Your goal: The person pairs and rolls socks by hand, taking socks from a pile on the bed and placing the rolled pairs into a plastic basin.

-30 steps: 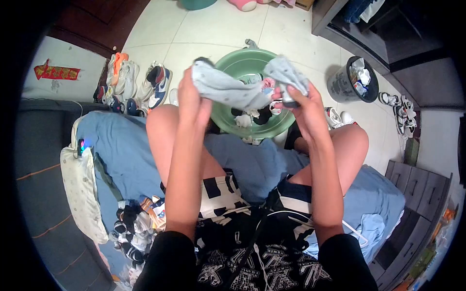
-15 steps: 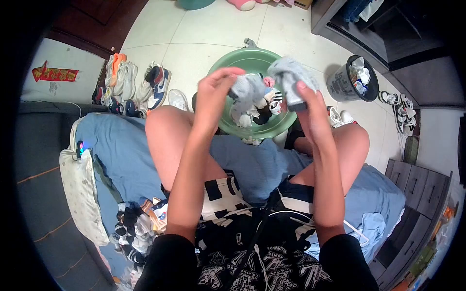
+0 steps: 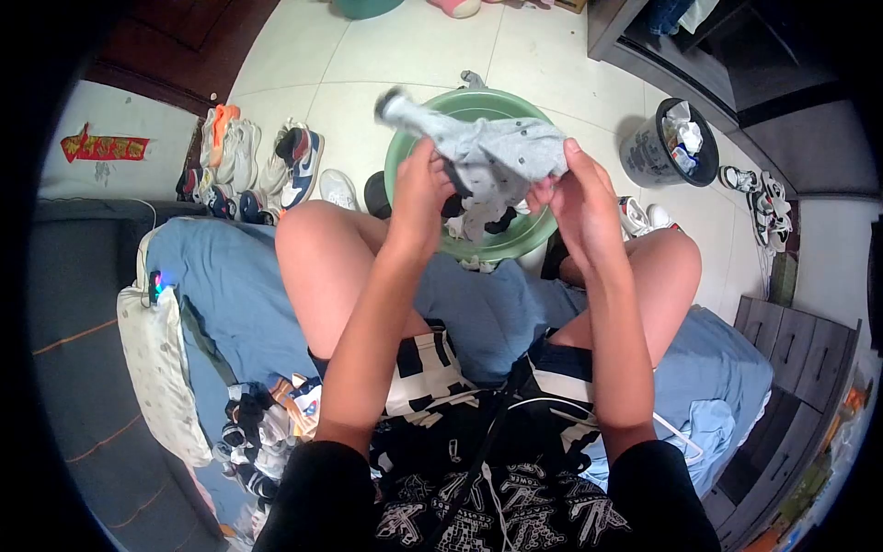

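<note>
Grey socks (image 3: 501, 152) with small dark dots are stretched between my hands, above a green basin (image 3: 515, 243). My left hand (image 3: 419, 198) has its fingers closed on the left part of the fabric, and a dark-tipped end flops out beyond it. At the other side my right hand (image 3: 585, 193) pinches the edge between thumb and fingers. The layers overlap, so I cannot tell exactly where one sock stops and another starts. Black and white socks in the basin are mostly hidden under the held ones.
On the bed beside my left leg lies a heap of socks (image 3: 262, 437). Several shoes (image 3: 241, 152) line the floor at left, others (image 3: 763, 207) at right. A dark trash bin (image 3: 648, 156) holds crumpled paper. A white hanger (image 3: 682, 437) rests on the bed.
The two grey socks, held apart before, are now brought together and spread out between both hands. My left hand has moved slightly right and down.
</note>
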Tool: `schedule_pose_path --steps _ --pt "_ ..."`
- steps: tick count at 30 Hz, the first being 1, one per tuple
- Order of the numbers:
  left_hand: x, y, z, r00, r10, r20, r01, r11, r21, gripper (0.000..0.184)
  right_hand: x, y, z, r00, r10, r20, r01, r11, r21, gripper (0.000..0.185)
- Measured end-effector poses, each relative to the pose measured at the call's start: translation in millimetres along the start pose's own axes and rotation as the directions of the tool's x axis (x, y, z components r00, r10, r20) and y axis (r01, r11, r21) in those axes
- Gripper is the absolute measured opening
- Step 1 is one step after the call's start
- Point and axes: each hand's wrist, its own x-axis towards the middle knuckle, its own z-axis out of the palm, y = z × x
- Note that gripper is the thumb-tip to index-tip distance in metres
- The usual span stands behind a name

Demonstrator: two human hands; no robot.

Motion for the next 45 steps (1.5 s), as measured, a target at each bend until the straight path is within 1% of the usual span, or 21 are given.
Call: schedule_pose_path --steps 2,6,10,11,12,13,15,17,18,20,21,23,25,27,29,31,32,36,40,43,45 --pt "8.2 -5.1 -7.2 0.990 -0.017 -0.142 0.009 0.998 -0.055 0.032 0.8 -2.5 -0.3 0.994 -0.051 -0.097 0.044 0.996 -0.077 0.032" --pt "8.9 -2.2 -15.8 0.988 0.021 -0.153 -0.013 0.998 0.056 0.029 5.0 1.2 -9.3 0.961 -0.142 -0.237 0.086 0.969 -0.232 0.022" --pt "22.7 -16.0 -20.7 0.965 0.229 -0.130 -0.224 0.973 0.049 0.026 6.7 -1.3 -22.5 0.937 -0.202 -0.283 0.106 0.941 -0.322 0.027" --pt "24.5 -17.4 -18.7 0.928 0.325 -0.183 -0.333 0.943 -0.013 0.026 6.9 -0.8 -23.7 0.938 -0.203 -0.282 0.107 0.941 -0.322 0.027" --pt "22.7 -15.1 -20.4 0.928 0.326 -0.182 -0.334 0.942 -0.012 0.026 6.8 -4.5 -17.9 0.959 -0.163 -0.232 0.163 0.986 -0.022 0.033" --pt "19.2 -11.4 -23.6 0.954 0.276 -0.115 -0.267 0.960 0.088 0.030 6.2 -8.1 -13.5 0.975 -0.141 -0.171 0.185 0.941 0.282 0.039" --pt "17.1 -7.9 -24.0 0.975 0.216 -0.051 -0.203 0.960 0.191 0.034 4.6 -11.1 -12.4 0.975 -0.130 -0.179 0.180 0.936 0.302 0.051" --pt "17.2 -6.8 -23.1 0.890 -0.347 0.295 0.087 0.765 0.638 0.044 3.7 -11.5 -16.8 0.977 -0.009 -0.215 0.109 0.883 0.456 0.053" --pt "17.7 -13.6 -23.0 0.891 -0.346 0.293 0.088 0.766 0.637 0.044 1.4 -12.6 -19.6 0.977 -0.008 -0.213 0.107 0.883 0.456 0.053" --pt "19.2 -35.6 -16.6 0.687 -0.533 0.494 0.321 0.832 0.452 0.057 -3.4 -14.4 -24.2 0.990 0.071 0.125 -0.135 0.761 0.634 0.051" --pt "14.7 -38.4 -7.8 0.687 -0.533 0.494 0.320 0.832 0.454 0.057 -4.3 -13.4 -24.2 0.990 0.070 0.126 -0.134 0.761 0.635 0.051" --pt "3.2 -40.1 9.4 0.924 -0.176 0.338 0.184 0.983 0.008 0.065 -6.6 -12.2 -25.8 0.922 -0.026 0.387 -0.278 0.651 0.706 0.045" --pt "5.0 -32.4 13.4 0.927 -0.162 0.338 0.226 0.961 -0.157 0.076 -5.7 -12.3 -30.8 0.926 0.004 0.378 -0.281 0.678 0.680 0.041" --pt "5.4 -22.4 7.4 0.887 -0.227 0.401 0.347 0.901 -0.258 0.083 -0.4 -10.3 -37.5 0.988 0.122 0.100 -0.157 0.783 0.602 0.042" --pt "1.3 -16.5 4.2 0.897 -0.154 0.413 0.251 0.949 -0.191 0.082 6.7 -2.9 -54.2 0.993 0.108 0.036 -0.111 0.844 0.524 0.035" --pt "-5.9 -3.4 5.8 0.879 -0.055 0.473 0.269 0.877 -0.398 0.064 12.2 -1.4 -57.9 0.995 0.067 -0.075 -0.037 0.938 0.346 0.027" --pt "-15.4 2.7 17.1 0.964 -0.102 0.247 0.206 0.872 -0.443 0.063 9.5 -2.6 -51.5 0.975 0.085 -0.205 -0.023 0.957 0.288 0.024" --pt "-1.2 -14.5 3.1 0.960 -0.010 0.279 0.176 0.798 -0.577 0.057 9.6 -3.7 -46.3 0.952 0.103 -0.287 -0.027 0.966 0.257 0.022" --pt "0.6 -15.0 -1.6 0.965 0.011 0.264 0.163 0.762 -0.627 0.055 9.4 -6.9 -36.4 0.939 -0.003 -0.344 0.000 1.000 -0.009 0.020" --pt "-0.1 -10.5 -2.0 0.955 0.038 0.294 0.156 0.781 -0.605 0.048 8.8 -6.0 -42.5 0.950 -0.050 -0.307 0.031 0.997 -0.067 0.020" --pt "1.9 -9.9 0.4 0.981 0.085 0.176 -0.007 0.915 -0.403 0.045 6.3 -9.2 -51.9 0.962 -0.053 -0.267 0.036 0.997 -0.068 0.020"
